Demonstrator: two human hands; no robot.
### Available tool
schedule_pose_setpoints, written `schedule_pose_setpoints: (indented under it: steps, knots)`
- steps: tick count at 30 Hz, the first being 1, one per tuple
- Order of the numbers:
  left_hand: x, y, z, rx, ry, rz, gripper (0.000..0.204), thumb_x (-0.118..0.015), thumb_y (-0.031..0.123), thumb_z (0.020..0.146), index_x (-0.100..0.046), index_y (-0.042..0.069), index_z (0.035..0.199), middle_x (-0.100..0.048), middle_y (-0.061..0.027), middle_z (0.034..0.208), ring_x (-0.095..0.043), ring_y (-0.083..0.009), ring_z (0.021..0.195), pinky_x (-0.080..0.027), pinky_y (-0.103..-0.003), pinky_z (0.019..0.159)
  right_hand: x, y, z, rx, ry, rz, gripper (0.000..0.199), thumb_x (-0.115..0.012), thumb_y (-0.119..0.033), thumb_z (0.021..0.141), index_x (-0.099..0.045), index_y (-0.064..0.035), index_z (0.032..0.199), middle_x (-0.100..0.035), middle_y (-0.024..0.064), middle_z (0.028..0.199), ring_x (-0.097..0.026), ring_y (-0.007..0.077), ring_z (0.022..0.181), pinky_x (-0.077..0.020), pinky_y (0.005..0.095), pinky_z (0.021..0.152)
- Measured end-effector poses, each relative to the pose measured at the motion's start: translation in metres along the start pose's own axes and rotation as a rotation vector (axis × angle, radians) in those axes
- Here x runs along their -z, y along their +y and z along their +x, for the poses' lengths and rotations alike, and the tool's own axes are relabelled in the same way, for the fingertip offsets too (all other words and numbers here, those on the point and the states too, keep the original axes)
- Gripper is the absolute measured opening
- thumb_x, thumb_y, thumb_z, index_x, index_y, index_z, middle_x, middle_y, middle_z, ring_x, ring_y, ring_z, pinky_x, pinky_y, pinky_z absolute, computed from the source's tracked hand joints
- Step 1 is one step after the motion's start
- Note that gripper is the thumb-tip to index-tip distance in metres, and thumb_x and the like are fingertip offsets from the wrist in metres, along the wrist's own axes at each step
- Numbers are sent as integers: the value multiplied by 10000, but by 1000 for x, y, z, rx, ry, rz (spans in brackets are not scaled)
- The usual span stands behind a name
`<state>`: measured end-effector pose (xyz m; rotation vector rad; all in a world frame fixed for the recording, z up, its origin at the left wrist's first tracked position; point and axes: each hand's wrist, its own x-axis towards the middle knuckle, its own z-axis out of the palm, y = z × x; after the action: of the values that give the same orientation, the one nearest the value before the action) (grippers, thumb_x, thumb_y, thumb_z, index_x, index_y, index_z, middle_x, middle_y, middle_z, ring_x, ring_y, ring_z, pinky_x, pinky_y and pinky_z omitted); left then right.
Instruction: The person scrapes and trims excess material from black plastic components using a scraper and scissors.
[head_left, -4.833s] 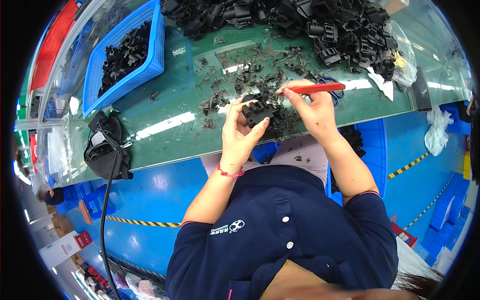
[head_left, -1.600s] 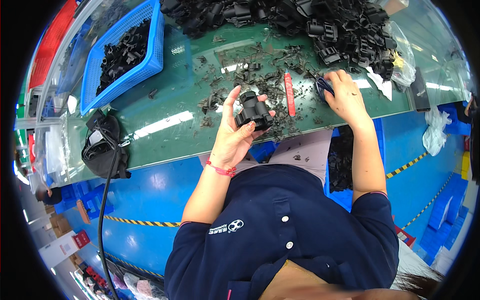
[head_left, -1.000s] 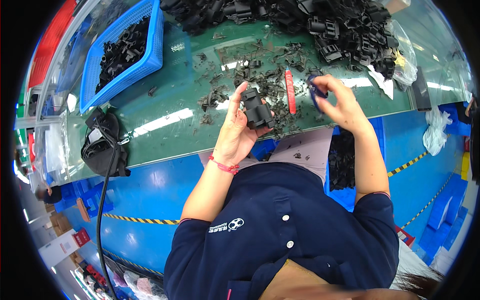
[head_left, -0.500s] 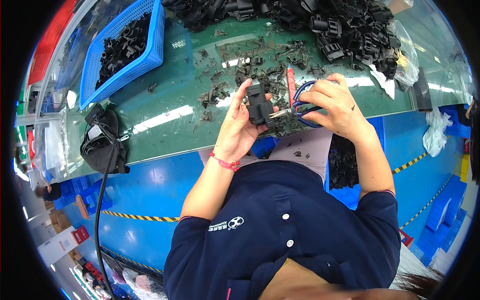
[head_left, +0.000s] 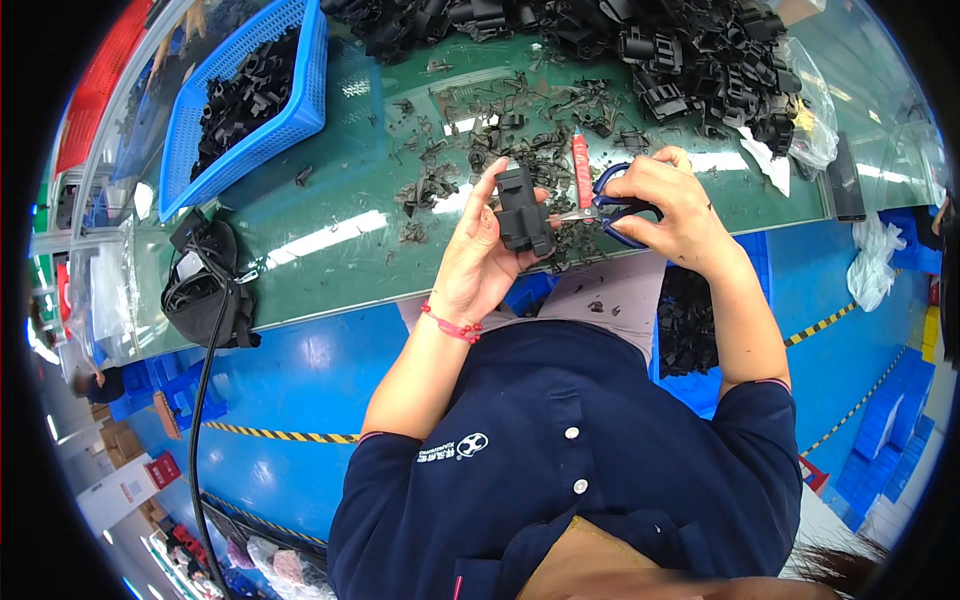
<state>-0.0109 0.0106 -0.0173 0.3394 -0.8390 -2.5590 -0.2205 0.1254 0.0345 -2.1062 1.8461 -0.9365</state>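
Part (head_left: 524,214), gripped by the left hand (head_left: 476,262), leaves its side free for scissors (head_left: 606,203) the right hand (head_left: 680,208) grips; from here, perhaps touching.

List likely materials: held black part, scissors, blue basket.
Black part: probably moulded plastic, satin, from its soft highlights. Scissors: blades seemingly metal, silvery; handles probably plastic, smooth dark blue. Basket: likely plastic, moderately glossy, judging by its uniform, perforated moulding.
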Motion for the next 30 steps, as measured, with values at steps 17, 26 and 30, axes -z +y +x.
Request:
schedule_pose_setpoints:
  steps: [17, 26, 30]
  knots:
    - [-3, 3, 0, -12, 56, 121, 726, -594, 405, 839, -191, 215, 1412, -474, -121, 1244, -533, -291, 1092, -476, -417, 855, 8, -15, 4, 42, -61, -212, 305, -727, -223, 671, -592, -136, 930, -524, 3, 795, -545, 184, 806, -339, 403, 861]
    - [-3, 1, 0, 7, 19, 45, 662, -563, 369, 871, -208, 228, 1411, -473, -118, 1251, -521, -294, 1104, -440, -444, 884, 5, -12, 4, 41, -57, -199, 278, -721, -202, 672, -594, -133, 910, -525, 1, 785, -545, 179, 789, -337, 387, 845]
    - [0, 0, 0, 4, -3, 26, 650, -548, 362, 881, -201, 230, 1415, -479, -117, 1246, -529, -283, 1091, -454, -432, 875, 2, -4, 2, 30, -2, -164, 280, -717, -190, 674, -596, -126, 918, -529, 5, 786, -543, 189, 772, -334, 378, 835]
